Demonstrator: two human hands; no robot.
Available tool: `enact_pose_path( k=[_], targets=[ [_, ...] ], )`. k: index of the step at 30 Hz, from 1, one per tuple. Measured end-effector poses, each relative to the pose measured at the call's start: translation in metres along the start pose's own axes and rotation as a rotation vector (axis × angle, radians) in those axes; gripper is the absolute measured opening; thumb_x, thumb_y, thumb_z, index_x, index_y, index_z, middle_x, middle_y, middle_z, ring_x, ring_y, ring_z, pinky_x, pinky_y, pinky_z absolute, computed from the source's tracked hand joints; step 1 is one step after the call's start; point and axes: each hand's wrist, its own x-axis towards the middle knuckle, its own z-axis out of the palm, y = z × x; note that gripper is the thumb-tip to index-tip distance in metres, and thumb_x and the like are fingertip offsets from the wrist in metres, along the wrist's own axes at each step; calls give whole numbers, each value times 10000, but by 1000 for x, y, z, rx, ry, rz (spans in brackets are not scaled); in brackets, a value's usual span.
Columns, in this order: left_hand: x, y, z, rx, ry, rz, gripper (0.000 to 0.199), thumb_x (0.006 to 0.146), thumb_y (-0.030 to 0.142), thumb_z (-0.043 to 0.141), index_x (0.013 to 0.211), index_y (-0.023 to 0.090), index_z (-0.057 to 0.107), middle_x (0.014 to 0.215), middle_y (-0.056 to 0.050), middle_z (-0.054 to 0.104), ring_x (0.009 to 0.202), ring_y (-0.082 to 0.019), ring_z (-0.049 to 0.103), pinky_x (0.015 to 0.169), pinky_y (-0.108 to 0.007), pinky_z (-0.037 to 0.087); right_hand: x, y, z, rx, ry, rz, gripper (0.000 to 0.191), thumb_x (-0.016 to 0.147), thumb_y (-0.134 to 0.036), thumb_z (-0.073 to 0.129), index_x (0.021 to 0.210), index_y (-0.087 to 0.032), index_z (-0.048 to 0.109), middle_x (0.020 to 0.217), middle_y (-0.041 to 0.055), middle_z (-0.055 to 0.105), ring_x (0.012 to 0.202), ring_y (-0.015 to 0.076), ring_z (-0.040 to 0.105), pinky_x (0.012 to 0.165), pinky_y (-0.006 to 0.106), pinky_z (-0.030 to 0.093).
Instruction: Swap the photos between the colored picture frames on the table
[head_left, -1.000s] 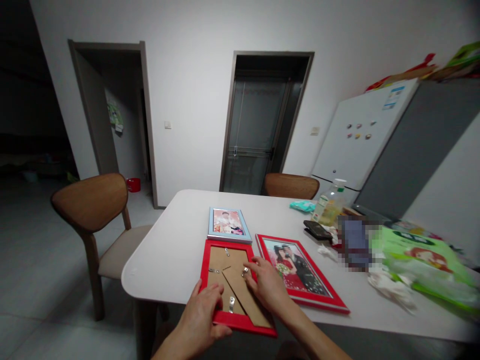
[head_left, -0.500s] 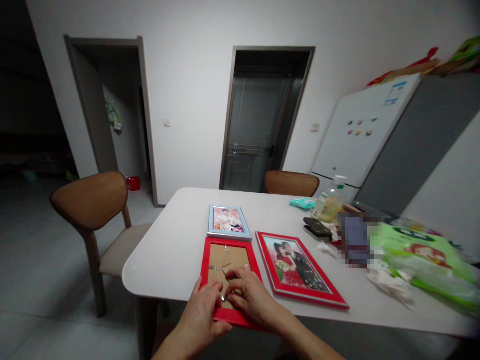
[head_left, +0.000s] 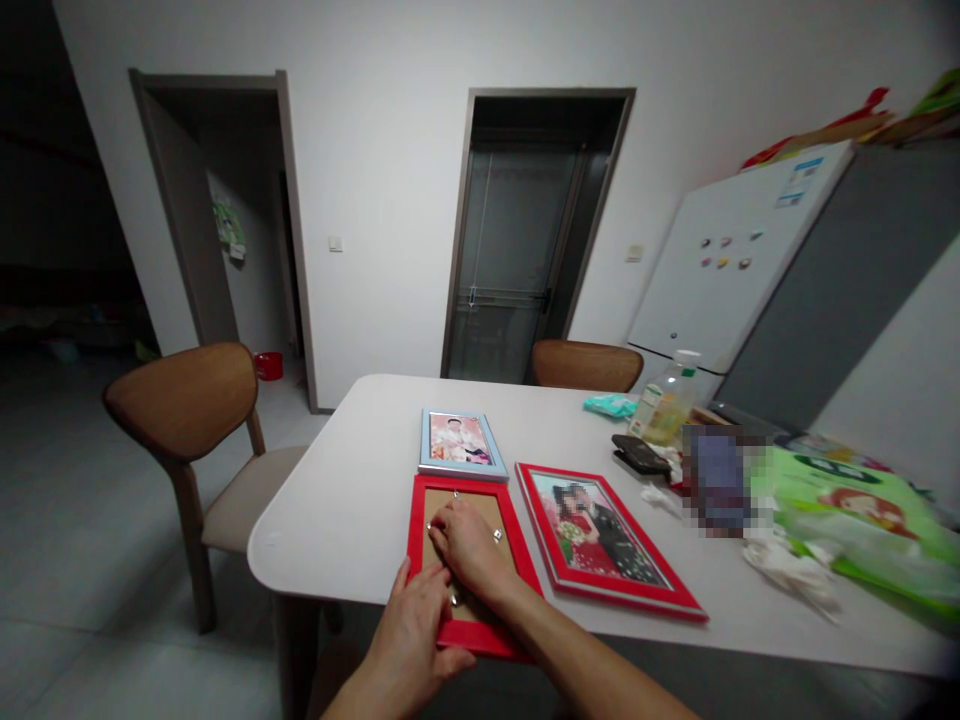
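Right hand [head_left: 469, 540] lies over the back of the face-down red frame [head_left: 417, 512], fingers bent toward the small metal clip [head_left: 430, 527] on its left side; whether they grip that clip cannot be told, since the hand's own back hides the fingertips. Left hand [head_left: 411, 625] grasps the frame's near left corner, fingers on the left border and thumb along the near one.

The frame's long axis runs away from the person, its far end leaning slightly left, and its near end reaches past the edge of the pale tabletop [head_left: 337, 500]. The left clip lies just beyond the left hand's fingers, yet the right hand is nearer to it, its forearm crossing the frame's near right part.

Counted out, there are three picture frames: this one back up, a blue frame [head_left: 461, 474] just beyond its far end, and a face-up red frame [head_left: 607, 530] on its right. Four clips seem to show, one per side. Farther right are one bottle [head_left: 664, 405], one dark case [head_left: 640, 455], one teal packet [head_left: 611, 405] and a green package [head_left: 862, 500] with crumpled tissue [head_left: 787, 570] beside it. Two wooden chairs [head_left: 180, 400] stand around the tabletop.
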Motion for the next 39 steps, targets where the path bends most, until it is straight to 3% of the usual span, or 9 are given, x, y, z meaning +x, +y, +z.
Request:
enact_pose_path(
  k=[4,12,16,21,26,29,32,35,39],
  targets=[
    [0,-2,3,1,-4,-6,661,489,204,751,1091,130,488,1141,-163,534,1115,-294,430,987,-535,189,0,11,-7,-48,24,2,243,790,-266,420,774,-157,637,784,66,588,740,136,507,667,208,352],
    [-1,-9,11,-4,66,22,657,464,226,770,1062,149,511,1129,-160,544,1084,-316,458,966,-571,206,19,42,-7,-187,52,175,274,785,-288,411,878,-178,644,885,99,562,830,188,476,704,260,336],
    [0,-10,11,9,54,34,622,467,229,772,1034,153,529,1129,-159,544,1092,-315,450,961,-576,207,21,38,-5,-171,44,174,286,790,-299,406,971,-232,617,936,85,559,847,186,474,701,257,336],
    [1,-13,11,-3,46,46,724,479,232,765,1125,109,462,1110,-188,550,1088,-317,452,963,-574,204,2,33,-22,-80,52,86,332,772,-266,418,1062,-174,551,968,92,557,898,183,473,769,255,328],
    [0,-9,9,-20,25,8,702,467,213,763,1102,117,480,1118,-170,549,1094,-309,448,976,-558,197,-39,28,-40,-44,-44,47,306,721,-373,465,912,-181,609,884,71,553,819,172,492,705,237,348],
    [-1,-6,7,-23,30,-3,576,490,215,745,1021,156,528,1133,-140,544,1104,-295,440,979,-553,189,-51,23,-39,-35,-65,55,302,670,-334,511,918,-191,606,857,63,550,796,168,496,683,231,357],
    [-2,-7,6,-44,45,1,505,497,248,740,957,161,549,1212,-160,472,1142,-315,390,973,-548,204,-49,21,-35,40,-22,81,332,642,-227,503,958,-184,595,877,68,566,818,166,507,718,230,368],
    [-3,-10,7,-113,91,5,527,562,297,699,1030,151,507,1297,-192,350,1193,-320,309,965,-519,248,-42,22,-36,97,-2,109,372,600,-190,515,963,-172,594,899,72,594,837,174,524,736,235,383],
    [0,-8,9,-241,184,-46,558,625,225,617,1140,142,418,1342,-178,271,1228,-281,250,987,-464,251,-39,24,-47,118,-7,118,397,587,-164,512,976,-170,593,920,76,615,827,174,547,738,242,398]
  ],
)
